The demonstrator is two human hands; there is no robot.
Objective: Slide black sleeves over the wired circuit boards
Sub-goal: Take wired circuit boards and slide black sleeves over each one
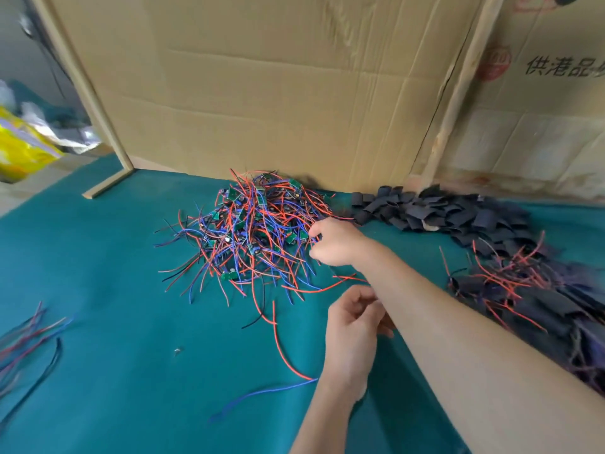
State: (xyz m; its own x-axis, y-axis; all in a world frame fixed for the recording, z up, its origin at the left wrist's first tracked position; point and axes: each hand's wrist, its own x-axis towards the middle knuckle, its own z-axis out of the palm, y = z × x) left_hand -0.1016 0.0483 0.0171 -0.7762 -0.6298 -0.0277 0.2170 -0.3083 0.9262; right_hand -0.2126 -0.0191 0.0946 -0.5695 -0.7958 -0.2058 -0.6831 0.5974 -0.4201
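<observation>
tangled heap of red-and-blue wired circuit boards mid-table, flat black sleeves piled just right

A small makeshift assembly workshop is indicated, of the piecework kind. The tabletop is covered in teal felt and is walled off by flattened cardboard boxes propped against rough wooden battens. Bulk stock is heaped loose: a tangled pile of wired circuit boards with red and blue leads, and a bank of cut black sleeves beside it. Plastic bags are seen beyond the edge.
</observation>
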